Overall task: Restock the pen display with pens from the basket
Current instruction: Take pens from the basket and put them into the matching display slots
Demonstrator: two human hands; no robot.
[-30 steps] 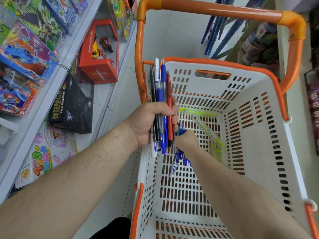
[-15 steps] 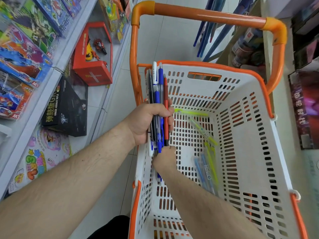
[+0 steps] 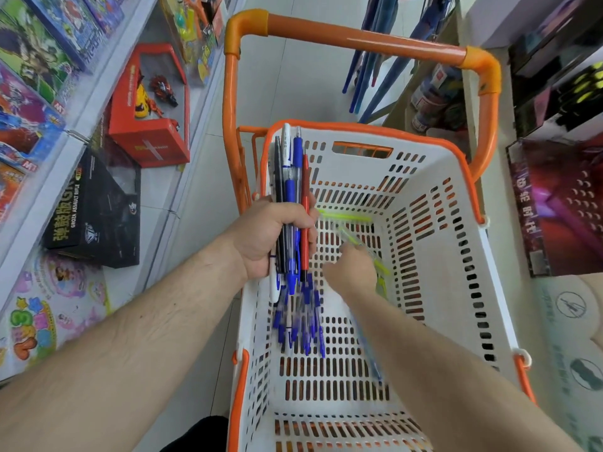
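Note:
A white basket with an orange rim (image 3: 456, 288) stands on the floor below me. My left hand (image 3: 270, 236) grips an upright bundle of pens (image 3: 292, 177), blue, black, white and red, over the basket's left side. Several blue pens (image 3: 300, 321) lie blurred on the basket floor just below that hand. My right hand (image 3: 354, 272) reaches into the basket, its fingers on a yellow-green pen (image 3: 381, 267); blur hides the grip. Another yellow-green pen (image 3: 346, 217) lies near the far wall. A pale blue pen (image 3: 370, 357) shows beside my right forearm.
The basket's orange handle (image 3: 359, 37) arches over its far end. Shelves on the left hold toy boxes, among them a red one (image 3: 146, 132) and a black one (image 3: 94, 210). Dark boxes (image 3: 561, 207) stand on the right. Blue rods (image 3: 375, 70) lean beyond the basket.
My right hand let the blue pens down by my left hand, then moved right to the yellow-green pens. The left hand's bundle stayed put.

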